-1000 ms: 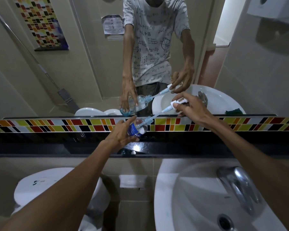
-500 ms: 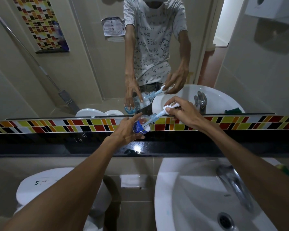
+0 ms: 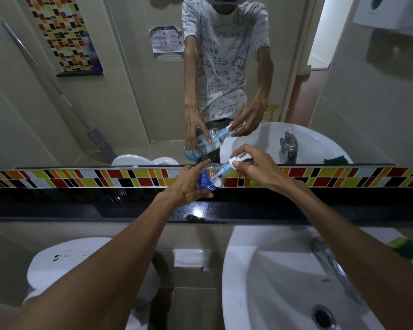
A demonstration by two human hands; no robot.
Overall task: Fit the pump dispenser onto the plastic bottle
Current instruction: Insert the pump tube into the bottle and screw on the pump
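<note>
- Your left hand [image 3: 186,186] wraps the plastic bottle [image 3: 209,178] low on its body, index finger stretched along the top side, thumb underneath.
- Bottle is tilted, neck pointing up and right, held above the black ledge [image 3: 105,206] in front of the coloured tile strip [image 3: 81,178]; it doesn't look to touch the ledge.
- Your right hand [image 3: 255,166] pinches the pump dispenser [image 3: 236,160] at its white head, fingers closed round it.
- Blue collar of the pump sits at the bottle neck; dip tube is visible inside the clear bottle. Can't tell if the collar is threaded on.
- Both hands close together, bottle between them.
- White sink [image 3: 272,282] is below right, tap [image 3: 332,265] over it.
- Mirror [image 3: 129,91] above the tiles repeats the grip.
</note>
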